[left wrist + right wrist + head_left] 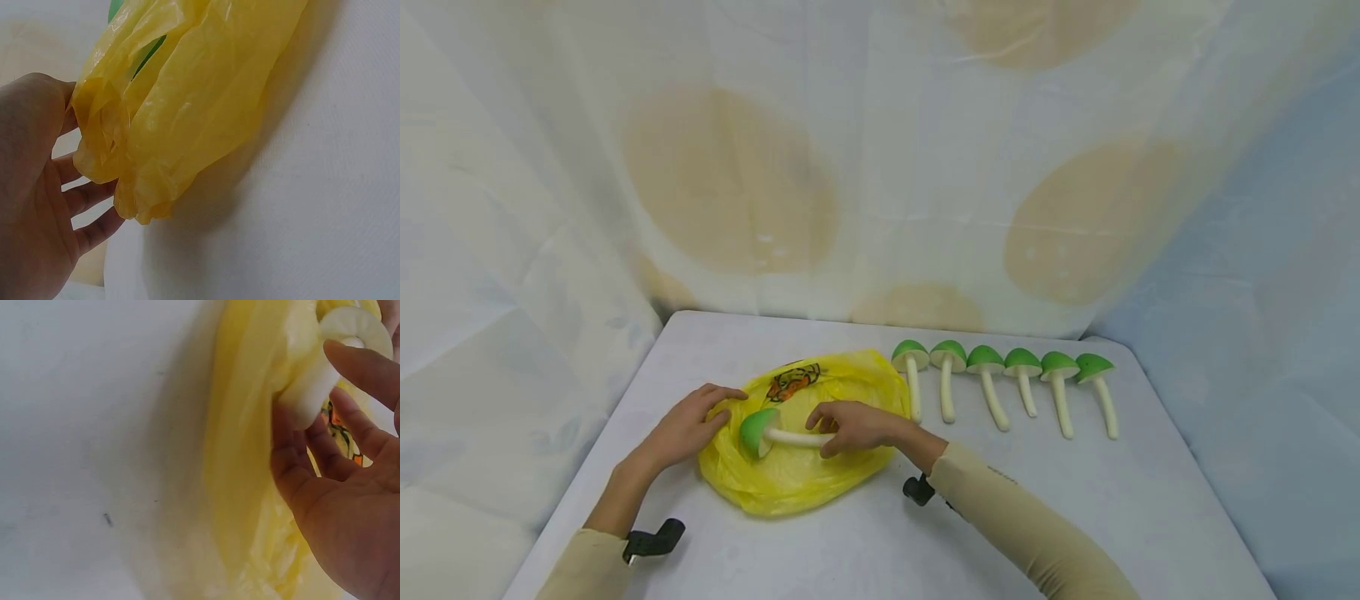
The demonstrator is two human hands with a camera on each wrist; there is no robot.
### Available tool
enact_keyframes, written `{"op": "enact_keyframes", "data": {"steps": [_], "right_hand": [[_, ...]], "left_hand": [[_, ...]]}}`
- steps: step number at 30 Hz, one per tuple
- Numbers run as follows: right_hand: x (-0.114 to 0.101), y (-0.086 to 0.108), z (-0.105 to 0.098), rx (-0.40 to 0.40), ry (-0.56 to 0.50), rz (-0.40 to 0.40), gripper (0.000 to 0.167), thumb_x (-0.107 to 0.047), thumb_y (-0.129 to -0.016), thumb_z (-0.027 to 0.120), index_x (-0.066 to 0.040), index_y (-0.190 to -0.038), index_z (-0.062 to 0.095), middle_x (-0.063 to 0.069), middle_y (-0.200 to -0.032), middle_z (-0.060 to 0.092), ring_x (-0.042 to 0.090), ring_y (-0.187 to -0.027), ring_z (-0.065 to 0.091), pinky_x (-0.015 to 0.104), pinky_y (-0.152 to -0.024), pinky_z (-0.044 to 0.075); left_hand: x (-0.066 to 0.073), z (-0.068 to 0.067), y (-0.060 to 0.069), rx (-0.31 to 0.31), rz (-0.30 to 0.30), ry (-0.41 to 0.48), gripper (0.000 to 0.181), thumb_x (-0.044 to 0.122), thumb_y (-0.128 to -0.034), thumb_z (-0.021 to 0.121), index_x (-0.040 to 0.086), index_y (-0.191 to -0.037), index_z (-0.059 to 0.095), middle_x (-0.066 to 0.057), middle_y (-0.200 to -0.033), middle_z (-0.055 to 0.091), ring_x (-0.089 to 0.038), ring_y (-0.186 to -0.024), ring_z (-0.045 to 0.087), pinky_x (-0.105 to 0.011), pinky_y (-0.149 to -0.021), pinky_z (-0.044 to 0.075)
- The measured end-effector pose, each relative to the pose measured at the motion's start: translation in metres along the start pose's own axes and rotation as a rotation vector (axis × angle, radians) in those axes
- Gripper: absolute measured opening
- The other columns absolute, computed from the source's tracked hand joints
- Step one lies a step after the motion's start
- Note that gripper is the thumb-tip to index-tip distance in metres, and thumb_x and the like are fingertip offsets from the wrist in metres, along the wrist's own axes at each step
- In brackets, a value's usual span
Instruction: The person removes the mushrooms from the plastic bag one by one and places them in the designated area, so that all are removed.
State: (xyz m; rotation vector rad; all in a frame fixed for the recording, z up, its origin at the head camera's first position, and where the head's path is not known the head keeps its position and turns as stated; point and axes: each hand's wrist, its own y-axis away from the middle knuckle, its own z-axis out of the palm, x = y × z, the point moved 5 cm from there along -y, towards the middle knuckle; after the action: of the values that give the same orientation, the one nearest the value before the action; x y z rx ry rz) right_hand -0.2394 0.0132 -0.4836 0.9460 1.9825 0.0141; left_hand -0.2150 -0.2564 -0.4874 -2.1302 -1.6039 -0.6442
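A yellow plastic bag (850,379) lies spread on the table, its printed side showing an orange and black figure. Inside its opening is a toy mushroom (756,433) with a green cap and a white stem, cap pointing left. My right hand (853,427) holds this mushroom near the end of its stem (309,394), thumb on one side and fingers on the other. At the bag's left edge, my left hand (688,425) grips the crumpled plastic (144,162) between thumb and fingers. Part of the green cap (149,56) shows behind the plastic in the left wrist view.
Several more green-capped mushrooms (985,360) lie in a row right of the bag, stems toward me. The white table (1037,508) is bordered by patterned cloth (925,208) at the back and sides. Each wrist carries a black camera mount (655,540).
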Motion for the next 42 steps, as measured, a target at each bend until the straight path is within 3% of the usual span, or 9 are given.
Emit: {"op": "enact_keyframes", "data": {"steps": [4, 7, 13, 30, 36, 42], "right_hand": [[0.004, -0.002, 0.004, 0.003, 0.06, -0.022, 0.034, -0.014, -0.089, 0.077, -0.018, -0.121, 0.066, -0.006, -0.095, 0.065, 0.008, -0.081, 0.057, 0.02, -0.073, 0.049], [0.005, -0.003, 0.006, 0.009, 0.103, -0.047, 0.03, -0.013, -0.089, 0.076, -0.019, -0.118, 0.069, -0.009, -0.09, 0.064, 0.006, -0.077, 0.054, 0.019, -0.07, 0.047], [0.005, -0.004, 0.007, 0.009, 0.103, -0.085, 0.022, -0.016, -0.091, 0.075, -0.023, -0.111, 0.071, -0.01, -0.089, 0.063, 0.007, -0.081, 0.054, 0.02, -0.074, 0.047], [-0.004, 0.004, 0.006, -0.006, 0.025, -0.148, 0.023, -0.019, -0.092, 0.074, -0.026, -0.113, 0.069, -0.01, -0.097, 0.064, 0.008, -0.091, 0.059, 0.021, -0.081, 0.05], [0.0, 0.026, -0.004, 0.022, -0.023, -0.131, 0.026, -0.018, -0.091, 0.074, -0.028, -0.114, 0.069, -0.014, -0.103, 0.066, 0.01, -0.097, 0.06, 0.025, -0.084, 0.05], [0.021, 0.077, -0.021, 0.067, -0.109, -0.1, 0.029, -0.018, -0.091, 0.073, -0.026, -0.119, 0.067, -0.009, -0.109, 0.066, 0.017, -0.104, 0.06, 0.031, -0.087, 0.053]], "left_hand": [[-0.001, 0.001, 0.0, -0.003, -0.002, 0.002, 0.029, 0.011, -0.1013, 0.055, 0.017, -0.128, 0.065, -0.011, -0.128, 0.061, -0.036, -0.122, 0.055, -0.062, -0.104, 0.042], [-0.001, 0.001, 0.0, -0.004, -0.004, 0.0, 0.029, 0.012, -0.1013, 0.054, 0.017, -0.128, 0.065, -0.011, -0.127, 0.061, -0.036, -0.122, 0.055, -0.062, -0.103, 0.042], [0.0, 0.0, 0.001, -0.003, -0.009, -0.004, 0.029, 0.012, -0.1013, 0.055, 0.016, -0.128, 0.065, -0.011, -0.128, 0.061, -0.037, -0.123, 0.054, -0.062, -0.104, 0.041], [-0.004, -0.006, 0.008, 0.012, -0.02, 0.003, 0.029, 0.011, -0.101, 0.055, 0.016, -0.128, 0.065, -0.01, -0.127, 0.061, -0.036, -0.122, 0.055, -0.062, -0.104, 0.042], [-0.005, -0.005, 0.008, 0.015, -0.012, 0.013, 0.029, 0.01, -0.1009, 0.055, 0.016, -0.127, 0.065, -0.01, -0.127, 0.061, -0.036, -0.121, 0.055, -0.062, -0.104, 0.042], [-0.007, 0.002, 0.008, 0.012, -0.029, 0.028, 0.029, 0.014, -0.1013, 0.054, 0.016, -0.128, 0.065, -0.01, -0.129, 0.06, -0.036, -0.123, 0.054, -0.061, -0.105, 0.042]]}}
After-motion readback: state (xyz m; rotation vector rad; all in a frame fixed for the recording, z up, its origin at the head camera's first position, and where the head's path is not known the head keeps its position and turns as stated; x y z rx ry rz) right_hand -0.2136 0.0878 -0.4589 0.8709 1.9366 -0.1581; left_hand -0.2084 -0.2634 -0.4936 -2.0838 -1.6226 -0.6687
